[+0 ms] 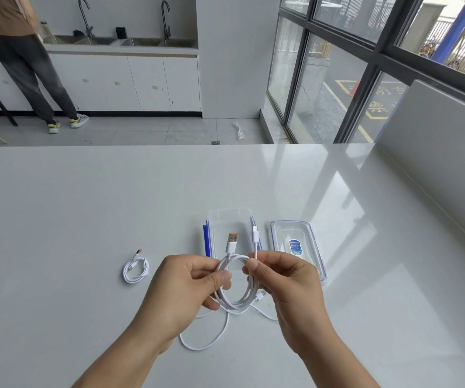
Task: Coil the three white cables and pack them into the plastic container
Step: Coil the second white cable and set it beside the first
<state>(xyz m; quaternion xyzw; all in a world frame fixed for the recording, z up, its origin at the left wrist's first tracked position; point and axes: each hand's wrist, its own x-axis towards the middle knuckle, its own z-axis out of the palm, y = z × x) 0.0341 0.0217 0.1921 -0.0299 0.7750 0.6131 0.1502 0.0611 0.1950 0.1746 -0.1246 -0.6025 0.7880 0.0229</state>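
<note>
Both hands hold one coiled white cable (236,301) above the white table. My left hand (189,284) pinches the coil's left side; my right hand (278,275) pinches its top right. Its orange-tipped USB plug (231,240) and its small plug (255,233) stick up. A second white cable (136,268) lies coiled on the table to the left. A third white cable (211,334) lies loose beneath my hands. The clear plastic container (229,219) with blue clips stands just beyond my hands, apparently with nothing in it.
The container's clear lid (314,247) lies to the right of the container, with a blue label. A low grey wall (435,152) borders the table on the right. A person stands at the far sink counter (119,49), beyond the table's far edge.
</note>
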